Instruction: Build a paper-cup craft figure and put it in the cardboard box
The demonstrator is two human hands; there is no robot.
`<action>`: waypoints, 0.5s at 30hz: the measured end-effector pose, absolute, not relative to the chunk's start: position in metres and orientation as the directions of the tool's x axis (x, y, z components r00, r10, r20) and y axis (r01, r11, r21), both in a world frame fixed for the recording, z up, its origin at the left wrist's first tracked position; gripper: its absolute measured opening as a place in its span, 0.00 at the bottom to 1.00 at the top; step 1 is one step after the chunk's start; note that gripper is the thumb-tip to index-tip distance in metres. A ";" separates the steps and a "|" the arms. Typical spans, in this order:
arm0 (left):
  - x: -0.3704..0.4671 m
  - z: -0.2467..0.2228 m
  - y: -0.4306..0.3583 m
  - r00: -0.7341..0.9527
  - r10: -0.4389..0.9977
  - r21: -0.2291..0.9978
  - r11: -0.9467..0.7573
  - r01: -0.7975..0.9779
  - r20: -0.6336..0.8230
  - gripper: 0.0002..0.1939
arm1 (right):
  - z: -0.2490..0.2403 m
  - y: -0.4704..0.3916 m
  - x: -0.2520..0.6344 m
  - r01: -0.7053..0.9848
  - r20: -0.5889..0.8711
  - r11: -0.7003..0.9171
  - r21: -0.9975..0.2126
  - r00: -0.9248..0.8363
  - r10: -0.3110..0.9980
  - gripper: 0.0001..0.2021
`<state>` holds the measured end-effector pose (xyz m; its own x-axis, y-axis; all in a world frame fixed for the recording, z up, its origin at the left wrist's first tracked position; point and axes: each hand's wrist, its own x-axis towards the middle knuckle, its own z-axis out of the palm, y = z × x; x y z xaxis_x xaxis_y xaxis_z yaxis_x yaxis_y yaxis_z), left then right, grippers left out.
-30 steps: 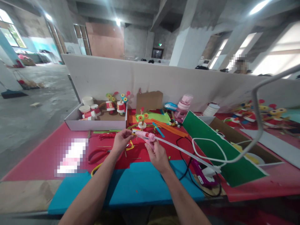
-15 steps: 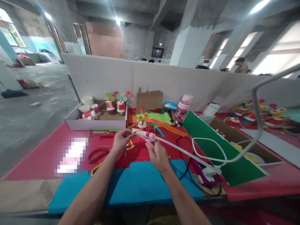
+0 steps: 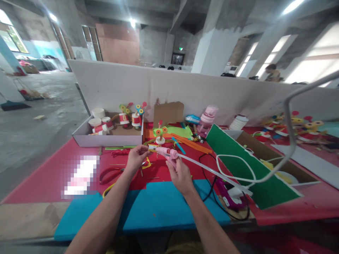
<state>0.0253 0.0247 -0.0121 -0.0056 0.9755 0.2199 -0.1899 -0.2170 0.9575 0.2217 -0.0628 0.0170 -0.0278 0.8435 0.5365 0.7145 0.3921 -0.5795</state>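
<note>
My right hand (image 3: 180, 173) is wrapped round the handle of a pink glue gun (image 3: 167, 152), and a long clear glue stick (image 3: 201, 164) sticks out of its back toward the lower right. The gun's nozzle points left, at the fingertips of my left hand (image 3: 137, 158). Those fingers pinch a small yellowish strip (image 3: 150, 149) close to the nozzle. Just behind the gun stands a green figure head (image 3: 160, 132) with orange eyes on a white round base (image 3: 160, 140).
Red-handled pliers (image 3: 109, 174) lie left of my left forearm. A box (image 3: 108, 141) with paper cups and figures stands behind. A green board (image 3: 249, 169), purple power strip (image 3: 229, 197) and cables are at right. Blue sheets (image 3: 169, 208) cover the front edge.
The glue gun and my right hand have shifted slightly to the right, with the glue stick's rear end moving along. My left hand has stayed nearly in place.
</note>
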 end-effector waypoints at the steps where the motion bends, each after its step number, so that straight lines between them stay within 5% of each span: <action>1: 0.025 -0.012 0.025 -0.003 0.976 0.958 -0.216 -0.189 0.220 0.16 | 0.017 -0.063 0.222 0.715 0.536 0.392 -0.580 -0.028 0.844 0.17; 15: 0.024 -0.013 0.025 -0.003 0.976 0.960 -0.213 -0.180 0.216 0.16 | 0.019 -0.066 0.225 0.733 0.519 0.366 -0.574 -0.021 0.854 0.16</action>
